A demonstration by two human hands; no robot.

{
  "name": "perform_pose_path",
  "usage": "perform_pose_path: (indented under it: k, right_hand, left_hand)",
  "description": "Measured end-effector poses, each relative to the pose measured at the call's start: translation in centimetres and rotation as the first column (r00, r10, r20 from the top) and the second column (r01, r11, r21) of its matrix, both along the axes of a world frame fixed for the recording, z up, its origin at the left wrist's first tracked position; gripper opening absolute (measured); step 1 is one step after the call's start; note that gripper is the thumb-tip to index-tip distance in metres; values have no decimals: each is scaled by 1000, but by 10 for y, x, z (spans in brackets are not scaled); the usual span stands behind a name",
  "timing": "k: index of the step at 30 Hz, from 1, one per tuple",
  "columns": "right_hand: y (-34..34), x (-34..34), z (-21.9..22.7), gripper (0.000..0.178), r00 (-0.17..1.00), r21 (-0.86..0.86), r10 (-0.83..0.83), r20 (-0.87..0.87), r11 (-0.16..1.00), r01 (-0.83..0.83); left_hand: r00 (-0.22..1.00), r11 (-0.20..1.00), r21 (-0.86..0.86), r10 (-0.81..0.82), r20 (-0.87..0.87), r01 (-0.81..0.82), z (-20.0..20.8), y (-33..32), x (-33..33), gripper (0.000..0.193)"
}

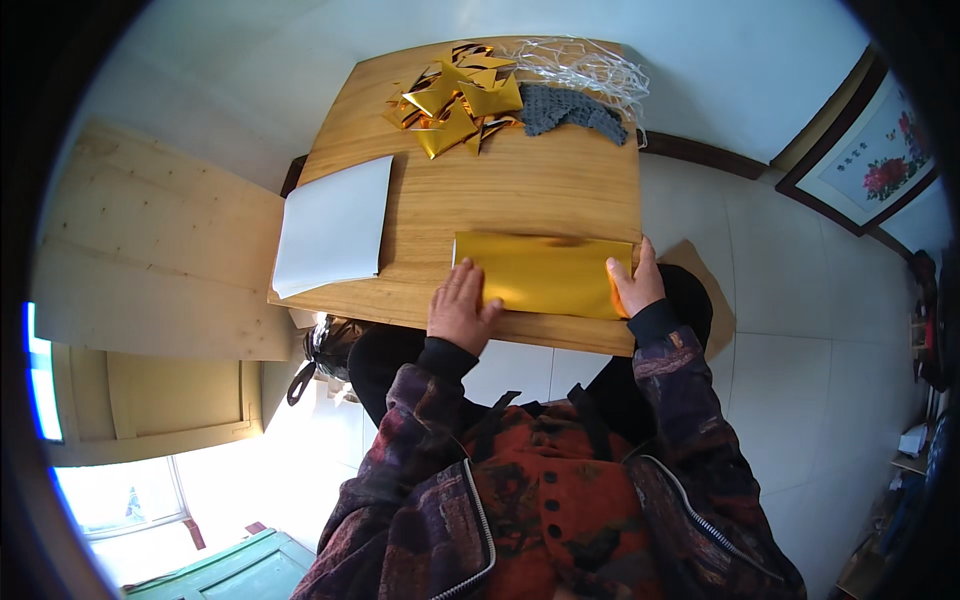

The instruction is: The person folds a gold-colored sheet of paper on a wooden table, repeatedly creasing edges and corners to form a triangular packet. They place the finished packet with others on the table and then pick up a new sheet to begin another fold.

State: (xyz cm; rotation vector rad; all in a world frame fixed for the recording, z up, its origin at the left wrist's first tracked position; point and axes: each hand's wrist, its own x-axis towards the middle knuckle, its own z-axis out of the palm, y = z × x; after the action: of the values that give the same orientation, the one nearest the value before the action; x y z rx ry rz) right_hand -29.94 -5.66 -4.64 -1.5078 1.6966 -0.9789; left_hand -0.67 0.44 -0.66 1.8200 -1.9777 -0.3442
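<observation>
A shiny gold foil sheet (545, 275), folded into a long strip, lies crosswise along the near edge of the wooden table (500, 190). My left hand (460, 308) rests on its left end, fingers stretched out over the edge of the foil. At the other end, my right hand (638, 282) grips the strip, the thumb on top and the other fingers along its side. A white strip shows at the foil's left edge. What lies under the foil is hidden.
A stack of white sheets (335, 228) sits at the table's left. Toward the back are a heap of folded gold foil pieces (455, 100), a grey cloth (570, 112) and a tangle of white strings (585, 70). A black bag (335, 345) stands below the left near edge.
</observation>
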Motion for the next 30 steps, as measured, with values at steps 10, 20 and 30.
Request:
perform_pose_path:
  k: [10,20,30]
  right_hand:
    - [2,1,8,73,990,-52,35,136,998,-28]
    - [2,1,19,74,988,-18,47,150,999,-45]
    - [5,-1,26,68,894,107,60,445,987,-119]
  left_hand:
    - [882,942,138,334,-333,-305,-7,-29,30,27]
    - [792,942,216,335,-511,-258,-2,-23,32,31]
    - [887,965,156,257,-383,-212,7,-11,27,39]
